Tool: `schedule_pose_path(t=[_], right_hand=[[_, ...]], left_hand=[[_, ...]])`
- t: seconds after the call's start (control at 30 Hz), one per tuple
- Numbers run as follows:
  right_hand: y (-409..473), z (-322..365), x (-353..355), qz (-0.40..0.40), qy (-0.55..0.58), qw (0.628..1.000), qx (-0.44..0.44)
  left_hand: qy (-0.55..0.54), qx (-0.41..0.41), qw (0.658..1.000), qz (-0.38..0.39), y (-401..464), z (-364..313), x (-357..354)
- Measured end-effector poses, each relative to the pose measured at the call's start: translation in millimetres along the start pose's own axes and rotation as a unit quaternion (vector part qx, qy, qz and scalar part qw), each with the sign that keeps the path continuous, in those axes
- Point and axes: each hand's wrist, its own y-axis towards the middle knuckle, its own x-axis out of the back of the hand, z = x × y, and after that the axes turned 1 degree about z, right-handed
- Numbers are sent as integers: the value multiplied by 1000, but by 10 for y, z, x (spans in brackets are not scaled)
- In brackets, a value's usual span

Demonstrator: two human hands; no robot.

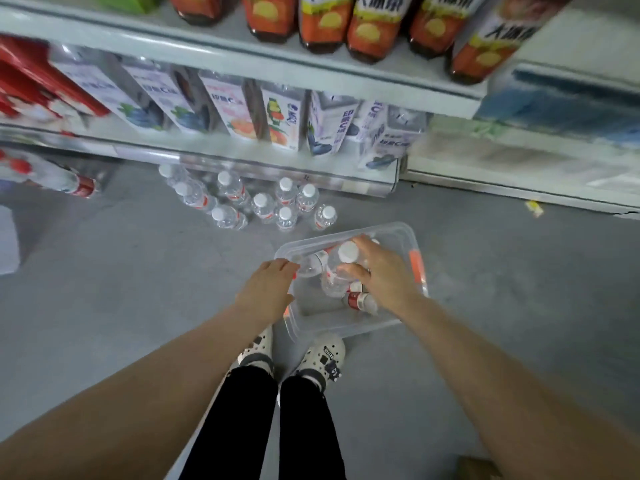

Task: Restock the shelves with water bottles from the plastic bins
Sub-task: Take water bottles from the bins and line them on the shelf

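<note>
A clear plastic bin [398, 233] sits on the grey floor just ahead of my feet, holding a few water bottles. My right hand [384, 271] grips one upright clear bottle with a white cap [341, 268] inside the bin. My left hand [268, 289] is at the bin's left rim, its fingers reaching a bottle lying on its side [311, 265]; the hold itself is hidden. Another bottle with a red label [360, 301] lies at the bin's bottom. Several white-capped water bottles [263, 206] stand on the floor in front of the lowest shelf [242, 157].
Juice cartons [280, 123] fill the shelf above the lowest one, and orange-labelled drink bottles [325, 26] the shelf above that. More bottles [79, 185] lie at the far left under the shelf. A second shelving unit [519, 181] stands to the right. My shoes [322, 358] stand behind the bin.
</note>
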Motion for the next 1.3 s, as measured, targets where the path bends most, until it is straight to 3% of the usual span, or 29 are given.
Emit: schedule_pose_path(t=[0.27, 0.47, 0.6, 0.73, 0.83, 1.07, 1.3], right_hand=[[-898, 977, 1743, -87, 187, 976, -78], [-1520, 1541, 2745, -151, 292, 941, -80], [-1812, 1943, 3303, -191, 302, 932, -63], [-2007, 2422, 3720, -302, 179, 933, -83], [-2153, 2705, 3928, -360, 155, 918, -58], [-2427, 3122, 4312, -235, 217, 945, 67], [-2611, 3568, 4979, -264, 167, 943, 114]], left_hand=[[-62, -82, 994, 25, -1094, -1192, 1247], [-76, -136, 987, -42, -1748, -1651, 1908], [-99, -169, 978, -73, -2111, -1951, 2332], [-104, -169, 974, -113, -2371, -2285, 2717], [-138, -159, 968, -138, -2547, -2492, 2968], [-215, -246, 933, -154, -2994, -2840, 3553], [-166, -275, 936, -142, -3367, -3096, 4269]])
